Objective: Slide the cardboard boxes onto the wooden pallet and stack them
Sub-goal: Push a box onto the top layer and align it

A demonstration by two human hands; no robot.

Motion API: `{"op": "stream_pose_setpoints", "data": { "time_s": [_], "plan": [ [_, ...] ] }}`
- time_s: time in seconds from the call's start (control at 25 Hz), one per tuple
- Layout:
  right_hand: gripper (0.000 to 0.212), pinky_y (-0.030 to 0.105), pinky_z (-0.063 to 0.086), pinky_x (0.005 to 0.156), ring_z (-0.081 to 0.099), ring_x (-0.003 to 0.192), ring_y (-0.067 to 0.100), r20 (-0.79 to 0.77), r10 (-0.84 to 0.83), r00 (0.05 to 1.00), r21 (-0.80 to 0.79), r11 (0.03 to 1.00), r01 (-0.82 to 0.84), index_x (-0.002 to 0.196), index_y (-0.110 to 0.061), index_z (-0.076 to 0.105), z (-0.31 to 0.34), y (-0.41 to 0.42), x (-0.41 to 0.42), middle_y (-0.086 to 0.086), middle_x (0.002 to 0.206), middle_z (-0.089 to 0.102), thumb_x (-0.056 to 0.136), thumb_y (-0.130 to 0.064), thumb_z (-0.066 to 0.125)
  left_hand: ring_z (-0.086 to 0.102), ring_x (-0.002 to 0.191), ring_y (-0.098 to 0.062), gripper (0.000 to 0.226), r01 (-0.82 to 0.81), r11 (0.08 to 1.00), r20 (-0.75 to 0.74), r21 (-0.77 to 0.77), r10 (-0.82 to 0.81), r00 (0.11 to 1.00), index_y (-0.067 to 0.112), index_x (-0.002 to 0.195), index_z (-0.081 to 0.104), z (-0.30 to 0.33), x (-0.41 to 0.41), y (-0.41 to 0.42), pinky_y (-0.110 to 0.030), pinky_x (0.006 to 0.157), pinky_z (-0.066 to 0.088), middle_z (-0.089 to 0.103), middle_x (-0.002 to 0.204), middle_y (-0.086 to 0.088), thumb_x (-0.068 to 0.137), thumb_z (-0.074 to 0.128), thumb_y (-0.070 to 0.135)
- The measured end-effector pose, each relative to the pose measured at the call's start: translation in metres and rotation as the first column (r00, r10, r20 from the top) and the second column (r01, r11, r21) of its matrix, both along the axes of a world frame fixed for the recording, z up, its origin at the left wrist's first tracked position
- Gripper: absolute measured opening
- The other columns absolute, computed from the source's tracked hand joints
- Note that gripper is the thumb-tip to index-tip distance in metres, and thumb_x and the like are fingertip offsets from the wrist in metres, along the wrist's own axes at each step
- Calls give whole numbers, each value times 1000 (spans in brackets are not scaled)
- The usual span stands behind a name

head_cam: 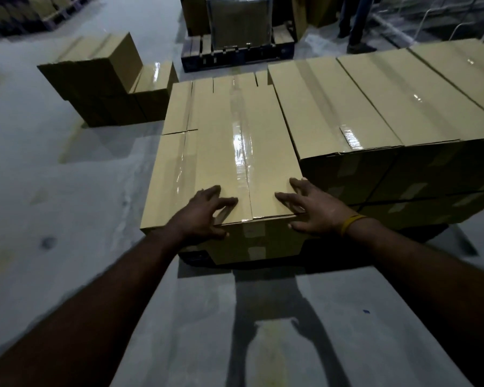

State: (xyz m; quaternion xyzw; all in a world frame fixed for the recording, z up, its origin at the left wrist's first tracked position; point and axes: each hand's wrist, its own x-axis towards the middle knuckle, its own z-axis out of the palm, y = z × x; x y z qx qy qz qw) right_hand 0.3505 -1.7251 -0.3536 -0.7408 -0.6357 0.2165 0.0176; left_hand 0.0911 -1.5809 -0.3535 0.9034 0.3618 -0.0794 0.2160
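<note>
A long taped cardboard box (229, 152) lies in front of me on a low dark pallet (196, 256), whose corner shows under the box's near end. My left hand (204, 216) rests on the box's near top edge, fingers spread and thumb down the front face. My right hand (313, 208) lies on the near right corner with straight fingers; a yellow band is on that wrist. To the right, a taller stack of taped boxes (375, 107) stands against this box. Several narrower boxes (179, 107) lie along its left side.
A separate pile of boxes (101, 79) stands on the grey floor at the far left. Behind, a dark pallet (235, 55) carries a wrapped load. A person's legs (355, 23) are at the back right. Bare floor lies near me and to the left.
</note>
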Motion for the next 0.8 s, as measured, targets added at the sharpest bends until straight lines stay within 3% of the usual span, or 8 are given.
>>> {"op": "stream_pose_setpoints", "data": {
  "time_s": [0.12,0.32,0.44,0.52,0.8],
  "plan": [
    [65,39,40,110,35,141,29,59,-19,998,102,995,13,149,-34,37,3,2,6,5,160,23,92,-26,66,46,133,-22,60,-30,983,94,182,13,995,38,139,52,6,6,-3,-32,97,45,39,154,-3,85,74,23],
    [36,35,53,94,58,117,28,179,-38,983,309,951,-20,126,-18,62,-3,8,7,11,138,53,92,-8,64,60,111,-18,43,-115,947,115,301,84,990,34,124,66,15,28,-1,-33,81,53,60,131,6,87,66,12],
    [26,41,53,90,59,110,30,106,-144,984,389,917,92,119,-11,67,-7,16,9,13,125,61,97,-8,55,62,103,-20,39,-189,919,161,345,140,977,33,117,70,8,40,1,-32,73,53,64,122,6,89,60,8],
    [24,39,53,87,60,107,29,139,-158,978,412,907,88,116,-13,68,-11,24,12,12,121,61,98,-9,54,62,101,-21,37,-218,900,179,377,161,971,29,114,71,5,48,0,-32,72,52,65,118,3,89,57,5],
    [39,40,52,97,49,127,30,201,-175,964,377,922,88,128,-20,61,-15,45,19,12,141,46,93,-3,60,63,89,-25,30,-254,894,183,369,199,963,23,106,71,3,61,15,-36,71,55,67,104,-4,89,57,4]
  ]
}}
